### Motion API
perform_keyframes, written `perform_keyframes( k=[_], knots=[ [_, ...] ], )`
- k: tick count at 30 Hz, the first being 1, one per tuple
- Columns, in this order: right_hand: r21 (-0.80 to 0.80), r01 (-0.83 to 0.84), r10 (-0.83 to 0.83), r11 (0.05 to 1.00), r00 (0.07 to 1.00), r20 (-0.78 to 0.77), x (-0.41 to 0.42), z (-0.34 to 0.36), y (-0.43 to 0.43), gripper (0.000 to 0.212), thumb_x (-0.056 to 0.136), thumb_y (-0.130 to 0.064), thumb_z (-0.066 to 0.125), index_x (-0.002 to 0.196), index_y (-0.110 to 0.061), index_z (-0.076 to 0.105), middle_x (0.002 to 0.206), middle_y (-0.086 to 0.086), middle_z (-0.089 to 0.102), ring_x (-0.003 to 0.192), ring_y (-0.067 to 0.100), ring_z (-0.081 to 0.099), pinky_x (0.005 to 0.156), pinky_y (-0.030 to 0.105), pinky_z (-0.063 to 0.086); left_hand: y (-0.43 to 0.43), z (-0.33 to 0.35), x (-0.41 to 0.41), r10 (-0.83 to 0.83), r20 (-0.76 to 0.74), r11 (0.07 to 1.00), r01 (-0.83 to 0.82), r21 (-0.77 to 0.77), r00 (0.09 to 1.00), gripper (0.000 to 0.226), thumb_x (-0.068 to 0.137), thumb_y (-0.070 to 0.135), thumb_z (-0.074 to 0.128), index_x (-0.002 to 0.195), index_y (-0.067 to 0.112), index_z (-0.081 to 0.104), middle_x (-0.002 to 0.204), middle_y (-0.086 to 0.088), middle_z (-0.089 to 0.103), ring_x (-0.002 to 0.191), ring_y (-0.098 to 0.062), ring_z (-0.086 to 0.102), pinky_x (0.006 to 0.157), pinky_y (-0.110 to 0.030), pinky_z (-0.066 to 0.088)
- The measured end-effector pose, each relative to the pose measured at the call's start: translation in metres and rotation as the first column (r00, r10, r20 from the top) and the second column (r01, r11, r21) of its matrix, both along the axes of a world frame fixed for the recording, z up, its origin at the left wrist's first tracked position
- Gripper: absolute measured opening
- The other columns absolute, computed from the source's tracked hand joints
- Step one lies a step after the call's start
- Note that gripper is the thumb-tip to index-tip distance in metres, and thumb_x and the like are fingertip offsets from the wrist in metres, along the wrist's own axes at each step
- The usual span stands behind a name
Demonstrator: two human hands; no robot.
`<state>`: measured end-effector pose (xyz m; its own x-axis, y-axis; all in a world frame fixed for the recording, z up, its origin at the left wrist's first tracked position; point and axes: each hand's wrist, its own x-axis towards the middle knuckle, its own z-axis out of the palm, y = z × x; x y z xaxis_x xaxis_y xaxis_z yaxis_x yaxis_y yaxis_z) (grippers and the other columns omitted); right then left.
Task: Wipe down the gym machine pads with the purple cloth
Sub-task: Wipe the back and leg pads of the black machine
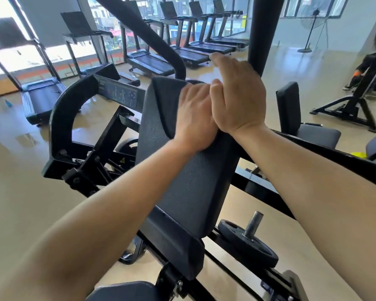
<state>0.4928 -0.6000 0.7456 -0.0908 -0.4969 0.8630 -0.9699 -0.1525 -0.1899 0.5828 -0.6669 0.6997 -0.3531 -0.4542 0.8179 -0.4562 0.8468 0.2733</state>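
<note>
Apparently wiping pad (193,192) top: L hand (193,114) flat, blurred; R hand (237,98) curled at far edge, hold unclear. Purple cloth unseen. Next: sweep nearer.

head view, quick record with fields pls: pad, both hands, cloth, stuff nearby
pad: dark, upright, mid-frame
left hand: flat on upper pad, blurred
right hand: at pad's top right edge, fingers curled
cloth: not visible
nearby: weight plate lower right; treadmills behind; fan far right
</note>
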Motion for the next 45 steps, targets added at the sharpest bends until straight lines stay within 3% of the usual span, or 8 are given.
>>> perform_keyframes(
  k=[6,14,19,23,34,38,41,45],
  knots=[
    [0.008,-0.087,0.086,0.996,0.994,0.066,-0.004,-0.002,0.001,0.053,0.09,-0.033,0.034,0.126,-0.009,0.065,0.11,0.009,0.072,0.101,0.034,0.062,0.086,0.043,0.048,-0.035,0.009,0.025,0.005,0.064,0.999,-0.007,0.031,0.998,0.04,0.099,0.04,0.035,0.103,0.021,0.071,0.106,0.006,0.067,0.103,-0.018,0.054,0.096,-0.036,0.036],
    [-0.005,-0.098,0.098,0.995,0.987,0.124,-0.005,-0.003,0.0,0.035,0.091,-0.025,0.041,0.104,-0.011,0.07,0.096,0.003,0.073,0.091,0.03,0.062,0.069,0.029,0.033,-0.098,0.035,0.048,0.297,-0.044,0.798,-0.223,0.559,0.954,0.041,0.084,0.038,0.036,0.088,0.014,0.068,0.099,-0.004,0.062,0.103,-0.03,0.057,0.081,-0.038,0.04],
    [0.044,-0.161,0.153,0.986,0.977,0.149,-0.006,-0.001,0.003,0.049,0.088,-0.033,0.032,0.111,-0.011,0.07,0.108,0.004,0.072,0.102,0.03,0.062,0.081,0.035,0.046,-0.057,0.026,0.031,0.251,0.025,0.858,-0.234,0.457,0.968,0.046,0.091,0.041,0.032,0.11,0.03,0.072,0.129,0.006,0.061,0.134,-0.023,0.038,0.114,-0.048,0.023],
    [0.105,-0.279,0.257,0.955,0.949,0.184,-0.011,-0.005,0.019,0.055,0.091,-0.032,0.033,0.13,-0.008,0.064,0.132,0.006,0.064,0.123,0.026,0.056,0.105,0.039,0.043,0.0,0.015,0.006,0.129,-0.015,0.912,-0.112,0.395,0.992,0.042,0.097,0.039,0.032,0.117,0.034,0.068,0.132,0.01,0.058,0.142,-0.02,0.029,0.118,-0.052,0.014],
    [0.078,-0.228,0.173,0.97,0.884,0.434,-0.029,-0.018,0.051,0.037,0.092,-0.024,0.041,0.115,-0.016,0.069,0.115,-0.002,0.068,0.104,0.013,0.062,0.095,0.038,0.05,0.073,-0.013,-0.004,-0.211,0.041,0.975,0.208,0.074,0.977,0.028,0.098,0.013,0.05,0.118,0.014,0.07,0.138,0.004,0.06,0.144,-0.027,0.037,0.107,-0.055,0.042],
    [0.229,-0.274,0.196,0.934,0.929,0.314,-0.015,-0.036,0.041,0.053,0.101,-0.036,0.026,0.142,-0.017,0.052,0.145,0.004,0.054,0.136,0.019,0.045,0.116,0.033,0.03,0.084,-0.007,0.015,-0.271,-0.277,0.927,0.328,0.184,0.922,0.027,0.076,-0.012,0.051,0.083,-0.001,0.075,0.103,-0.004,0.074,0.106,-0.017,0.068,0.084,-0.04,0.056],
    [0.174,-0.144,0.092,0.974,0.957,0.275,-0.011,-0.06,0.038,0.055,0.104,-0.037,0.026,0.153,-0.016,0.036,0.157,0.005,0.039,0.146,0.02,0.033,0.121,0.029,0.022,0.074,-0.008,0.024,0.01,-0.401,0.973,0.083,0.215,0.916,0.037,0.085,-0.006,0.05,0.112,0.006,0.071,0.126,-0.007,0.066,0.121,-0.016,0.059,0.101,-0.038,0.048],
    [0.025,-0.04,0.029,0.999,0.938,0.345,0.004,-0.074,0.035,0.057,0.103,-0.025,0.038,0.157,-0.008,0.026,0.16,0.012,0.034,0.149,0.025,0.031,0.121,0.03,0.024,0.065,-0.03,0.012,-0.003,0.016,0.965,-0.001,0.263,1.0,0.053,0.106,0.028,0.037,0.157,0.02,0.025,0.167,-0.002,0.016,0.155,-0.022,0.006,0.121,-0.053,0.02]
  ],
)
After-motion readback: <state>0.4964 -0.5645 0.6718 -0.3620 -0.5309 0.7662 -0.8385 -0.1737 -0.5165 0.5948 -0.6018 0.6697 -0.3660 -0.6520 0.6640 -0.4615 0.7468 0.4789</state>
